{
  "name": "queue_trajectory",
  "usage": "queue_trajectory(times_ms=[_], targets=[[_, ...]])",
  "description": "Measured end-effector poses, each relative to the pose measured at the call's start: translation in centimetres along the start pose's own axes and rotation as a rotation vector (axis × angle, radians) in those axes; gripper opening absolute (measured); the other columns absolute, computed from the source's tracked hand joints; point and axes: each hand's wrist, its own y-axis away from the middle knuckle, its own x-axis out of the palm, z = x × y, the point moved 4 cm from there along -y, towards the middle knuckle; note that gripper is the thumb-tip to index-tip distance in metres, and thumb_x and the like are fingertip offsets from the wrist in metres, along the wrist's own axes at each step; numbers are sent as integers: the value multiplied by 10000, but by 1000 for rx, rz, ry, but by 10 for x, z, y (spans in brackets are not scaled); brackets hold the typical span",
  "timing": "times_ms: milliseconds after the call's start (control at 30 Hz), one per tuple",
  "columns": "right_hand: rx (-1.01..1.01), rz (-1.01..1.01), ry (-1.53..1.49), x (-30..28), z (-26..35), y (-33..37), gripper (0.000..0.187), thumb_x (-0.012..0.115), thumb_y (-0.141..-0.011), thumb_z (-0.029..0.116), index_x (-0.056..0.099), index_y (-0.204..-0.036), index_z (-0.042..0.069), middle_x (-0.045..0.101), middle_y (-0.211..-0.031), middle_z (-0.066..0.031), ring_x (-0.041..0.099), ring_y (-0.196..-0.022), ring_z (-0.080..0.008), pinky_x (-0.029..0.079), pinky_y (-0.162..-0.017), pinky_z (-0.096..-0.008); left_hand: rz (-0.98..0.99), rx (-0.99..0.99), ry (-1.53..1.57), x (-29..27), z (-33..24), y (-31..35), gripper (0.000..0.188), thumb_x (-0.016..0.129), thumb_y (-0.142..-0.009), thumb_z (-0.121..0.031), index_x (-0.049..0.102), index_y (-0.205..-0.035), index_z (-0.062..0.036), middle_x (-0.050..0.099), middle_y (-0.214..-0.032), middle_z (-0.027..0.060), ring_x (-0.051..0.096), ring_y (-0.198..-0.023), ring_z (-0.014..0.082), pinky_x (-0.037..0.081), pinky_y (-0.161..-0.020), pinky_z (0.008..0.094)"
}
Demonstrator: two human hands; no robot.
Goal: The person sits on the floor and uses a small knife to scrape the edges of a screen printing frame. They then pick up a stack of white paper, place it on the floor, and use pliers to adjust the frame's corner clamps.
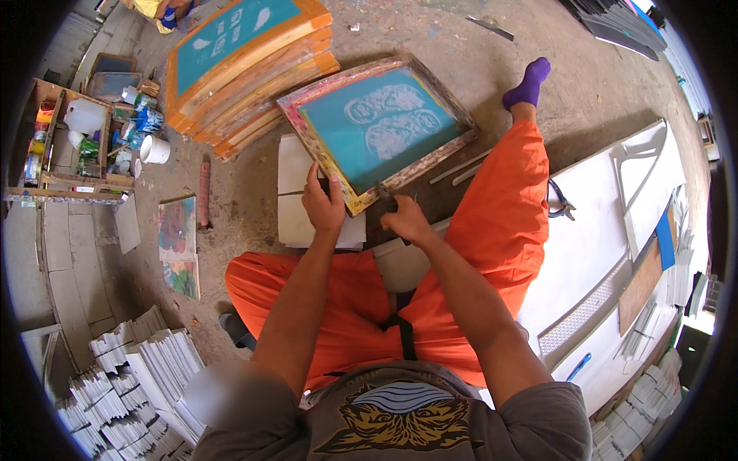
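A silk-screen frame (465, 137) with weathered, paint-stained wooden bars and blue-green mesh lies tilted in front of me. Pale round designs show on its mesh. At its near left corner my left hand (324, 206) has the edge of the frame between thumb and fingers. My right hand (407, 220) is closed round a small dark-headed tool (382, 190), which meets the near bar; its exact kind is hard to make out. Under the frame's left side sits a pile of white boards (296, 219), partly covered by the frame.
Orange-edged silk screens (254, 84) are stacked beyond. At left are a crate (73, 180) of paint containers, a white bucket (155, 149) and a painted board (178, 230). Pliers (565, 206) lie on a white sheet (588, 261) at right. White bundles (146, 369) stand near left.
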Motion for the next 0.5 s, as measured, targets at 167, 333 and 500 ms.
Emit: queue_trajectory(times_ms=[167, 333, 500], targets=[[-59, -267, 437, 2, 12, 12, 486, 729, -778, 228, 643, -1180, -31, 747, -1000, -278, 722, -980, -471, 577, -898, -547, -41, 59, -36, 0, 3, -1, 495, 631, -1030, -253, 533, -1416, 42, 729, -1026, 216, 711, -871, 323, 550, -813, 427], [-68, -306, 466, 2, 1, 12, 515, 734, -810, 275, 613, -1254, 45, 717, -1076, -257, 704, -1016, -484, 575, -897, -560, -46, 46, -43, 0, -2, 1, 527, 648, -1014, -317, 516, -1462, -74, 684, -1120, 206, 639, -990, 386, 477, -892, 492], [-139, -330, 593, -3, 12, 27, 601, 780, -829, 382, 575, -1288, 53, 652, -1148, -254, 700, -1028, -456, 596, -856, -540, -15, 32, -81, -5, -14, 0, 510, 628, -1036, -290, 535, -1414, 39, 685, -1207, 259, 680, -1039, 399, 519, -923, 478]])
